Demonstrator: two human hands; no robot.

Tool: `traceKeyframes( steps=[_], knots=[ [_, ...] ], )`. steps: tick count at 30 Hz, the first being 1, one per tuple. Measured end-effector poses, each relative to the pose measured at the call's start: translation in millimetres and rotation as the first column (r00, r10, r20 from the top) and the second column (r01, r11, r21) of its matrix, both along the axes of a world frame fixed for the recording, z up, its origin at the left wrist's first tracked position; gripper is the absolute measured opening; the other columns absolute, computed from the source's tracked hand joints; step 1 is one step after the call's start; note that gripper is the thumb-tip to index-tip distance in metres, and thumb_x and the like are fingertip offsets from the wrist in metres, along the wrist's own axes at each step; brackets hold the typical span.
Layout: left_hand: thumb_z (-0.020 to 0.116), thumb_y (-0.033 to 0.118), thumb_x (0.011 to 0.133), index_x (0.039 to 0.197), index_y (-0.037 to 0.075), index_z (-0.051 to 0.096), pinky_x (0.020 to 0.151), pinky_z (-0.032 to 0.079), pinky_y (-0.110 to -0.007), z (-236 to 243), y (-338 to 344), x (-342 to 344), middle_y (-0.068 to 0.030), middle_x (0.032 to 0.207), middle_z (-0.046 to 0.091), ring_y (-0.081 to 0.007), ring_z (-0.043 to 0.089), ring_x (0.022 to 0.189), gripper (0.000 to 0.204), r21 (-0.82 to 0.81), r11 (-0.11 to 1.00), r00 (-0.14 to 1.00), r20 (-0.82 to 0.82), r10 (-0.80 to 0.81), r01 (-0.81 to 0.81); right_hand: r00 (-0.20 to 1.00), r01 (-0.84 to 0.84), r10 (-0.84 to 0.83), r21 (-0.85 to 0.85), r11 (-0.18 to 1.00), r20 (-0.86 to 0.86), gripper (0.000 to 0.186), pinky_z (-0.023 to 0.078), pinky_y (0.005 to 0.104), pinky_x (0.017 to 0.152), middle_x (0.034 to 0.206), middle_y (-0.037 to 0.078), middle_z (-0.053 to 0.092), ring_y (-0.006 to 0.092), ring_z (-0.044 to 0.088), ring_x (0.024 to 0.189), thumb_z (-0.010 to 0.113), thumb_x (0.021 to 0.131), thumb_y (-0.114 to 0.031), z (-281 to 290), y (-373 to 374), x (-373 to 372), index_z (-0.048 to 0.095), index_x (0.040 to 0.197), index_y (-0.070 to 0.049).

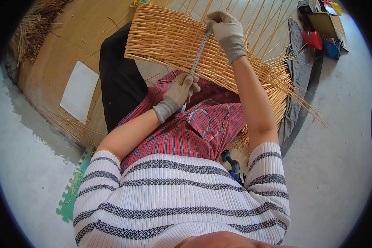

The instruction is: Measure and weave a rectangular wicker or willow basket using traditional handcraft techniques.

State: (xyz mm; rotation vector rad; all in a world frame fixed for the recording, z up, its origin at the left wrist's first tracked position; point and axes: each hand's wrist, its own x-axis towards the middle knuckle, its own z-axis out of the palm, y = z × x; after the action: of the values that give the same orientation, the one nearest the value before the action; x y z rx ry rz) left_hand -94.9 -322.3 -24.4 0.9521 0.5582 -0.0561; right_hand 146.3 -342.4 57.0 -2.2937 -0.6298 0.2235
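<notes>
A woven wicker piece [161, 37] with long upright stakes lies across the upper middle, over my lap with its red checked cloth [177, 136]. My right hand [225, 31], in a pale work glove, pinches the upper end of a measuring tape [199, 53] at the weave's top edge. The tape runs straight down across the weave to my gloved left hand [178, 93], which is closed on it at the lower edge. The tape's case is mostly hidden under that hand, with a blue and white part showing below it.
Loose willow rods [35, 25] lie at upper left, near a white paper sheet [79, 91]. A green foam mat [72, 194] is at lower left. A red container [312, 39] and other items stand at upper right. A power tool [233, 167] lies by my right side.
</notes>
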Motion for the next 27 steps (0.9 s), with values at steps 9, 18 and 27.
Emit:
traceKeyframes(
  steps=[9, 18, 27],
  knots=[
    [0.045, 0.03, 0.107, 0.114, 0.003, 0.059, 0.042, 0.046, -0.025, -5.3, -16.5, 11.9, -0.006, 0.08, 0.067, -0.008, 0.049, 0.051, 0.031, -0.09, 0.995, 0.997, -0.053, -0.053, 0.048, 0.995, -0.023, 0.015, -0.088, 0.996, -0.097, 0.027, 0.054, 0.029, 0.079, 0.092, 0.003, 0.076, 0.0134, 0.068, 0.086, 0.078, 0.087, -0.031, -2.0, -28.3, 10.9, 0.076, 0.101, -0.008],
    [0.043, 0.031, 0.108, 0.114, 0.005, 0.059, 0.042, 0.045, -0.023, -5.8, -15.1, 11.0, -0.0043, 0.079, 0.068, -0.0059, 0.049, 0.051, 0.032, -0.018, 0.998, 0.998, -0.012, -0.067, 0.067, 0.996, 0.026, -0.047, -0.247, 0.969, -0.079, 0.042, 0.055, 0.0344, 0.085, 0.106, 0.006, 0.074, 0.0216, 0.07, 0.092, 0.076, 0.086, -0.04, -1.5, -26.9, 23.2, 0.071, 0.116, -0.011],
    [0.045, 0.029, 0.107, 0.11, 0.005, 0.059, 0.042, 0.045, -0.024, -4.1, -17.8, 10.7, -0.0038, 0.079, 0.068, -0.006, 0.05, 0.052, 0.028, -0.034, 0.998, 0.998, -0.03, -0.048, 0.047, 0.986, -0.039, 0.017, -0.13, 0.991, -0.165, 0.038, 0.054, 0.0314, 0.085, 0.104, 0.006, 0.074, 0.0191, 0.069, 0.092, 0.074, 0.089, -0.031, -15.7, -23.7, 29.5, 0.069, 0.119, -0.008]
  ],
)
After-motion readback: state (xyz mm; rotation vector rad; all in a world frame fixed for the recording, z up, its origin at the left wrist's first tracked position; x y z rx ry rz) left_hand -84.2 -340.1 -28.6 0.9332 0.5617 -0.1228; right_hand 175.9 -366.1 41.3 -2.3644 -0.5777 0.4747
